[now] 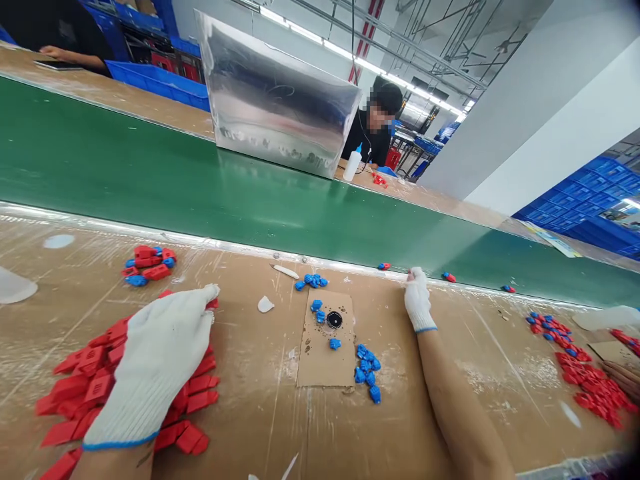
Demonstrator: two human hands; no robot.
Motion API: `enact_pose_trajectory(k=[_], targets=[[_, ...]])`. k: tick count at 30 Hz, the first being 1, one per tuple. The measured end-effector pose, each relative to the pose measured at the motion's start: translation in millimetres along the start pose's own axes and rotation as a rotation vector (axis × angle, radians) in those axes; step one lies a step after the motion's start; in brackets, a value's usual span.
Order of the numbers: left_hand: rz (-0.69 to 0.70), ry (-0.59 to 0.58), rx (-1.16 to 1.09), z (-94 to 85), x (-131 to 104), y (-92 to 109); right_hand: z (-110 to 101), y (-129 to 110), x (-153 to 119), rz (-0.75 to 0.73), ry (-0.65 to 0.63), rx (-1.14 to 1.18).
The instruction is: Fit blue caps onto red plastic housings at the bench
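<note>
My left hand (pixel 167 333), in a white knit glove, lies over a heap of red plastic pieces (pixel 95 363). Its thumb and forefinger are pinched on one red piece (pixel 213 304). My right hand (pixel 418 298), gloved too, reaches to the near edge of the green conveyor belt (pixel 280 213). Its fingers are drawn together; what they hold, if anything, is hidden. Between the hands is a cardboard sheet (pixel 325 367) bearing a small round dish of dark liquid (pixel 335 320) and a few blue pieces (pixel 335 344). More blue pieces (pixel 367 367) lie beside it.
Red-and-blue pieces (pixel 449 277) sit along the belt's near side. A small pile of joined pieces (pixel 149 265) and a white-handled blade (pixel 285 271) are on the table. Across the belt stand a metal sheet (pixel 280 100), a bottle (pixel 353 165) and a seated person (pixel 373 137). Another hand (pixel 623 379) shows far right.
</note>
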State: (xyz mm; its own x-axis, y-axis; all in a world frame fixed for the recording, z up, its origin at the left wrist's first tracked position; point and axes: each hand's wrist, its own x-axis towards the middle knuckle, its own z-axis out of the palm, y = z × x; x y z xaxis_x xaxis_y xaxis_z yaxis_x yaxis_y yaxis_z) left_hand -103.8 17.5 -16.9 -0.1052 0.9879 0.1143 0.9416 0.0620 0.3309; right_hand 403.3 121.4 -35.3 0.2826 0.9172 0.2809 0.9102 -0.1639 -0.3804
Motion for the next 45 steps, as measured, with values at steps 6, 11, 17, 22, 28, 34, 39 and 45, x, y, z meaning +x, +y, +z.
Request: enact_pose_trajectory(k=[6, 11, 17, 22, 28, 34, 39, 45], targets=[[0.293, 0.160, -0.370, 20.1, -20, 25, -36, 25, -137, -0.110, -0.171, 0.228], [0.642, -0.120, -0.466, 24.0, -41, 76, -50, 4, -194, -0.335, -0.358, 0.281], [0.767, -0.538, -0.335, 14.4, -50, 93, -50, 7, -205, -0.178, -0.243, 0.314], [0.784, -0.591, -0.300, 14.3, -54, 95, -38, -12, -168, -0.128, -0.341, 0.249], [0.779, -0.618, -0.294, 10.7, -54, 100, -14, -69, -114, -0.267, -0.526, 0.164], [0.768, -0.614, -0.221, 8.3, -57, 106, -3, -86, -107, -0.315, -0.520, 0.174], [0.747, -0.593, -0.176, 7.2, -59, 106, -4, -90, -109, -0.343, -0.523, 0.147], [0.737, -0.549, -0.097, 5.5, -59, 106, -2, -89, -116, -0.397, -0.500, 0.172]])
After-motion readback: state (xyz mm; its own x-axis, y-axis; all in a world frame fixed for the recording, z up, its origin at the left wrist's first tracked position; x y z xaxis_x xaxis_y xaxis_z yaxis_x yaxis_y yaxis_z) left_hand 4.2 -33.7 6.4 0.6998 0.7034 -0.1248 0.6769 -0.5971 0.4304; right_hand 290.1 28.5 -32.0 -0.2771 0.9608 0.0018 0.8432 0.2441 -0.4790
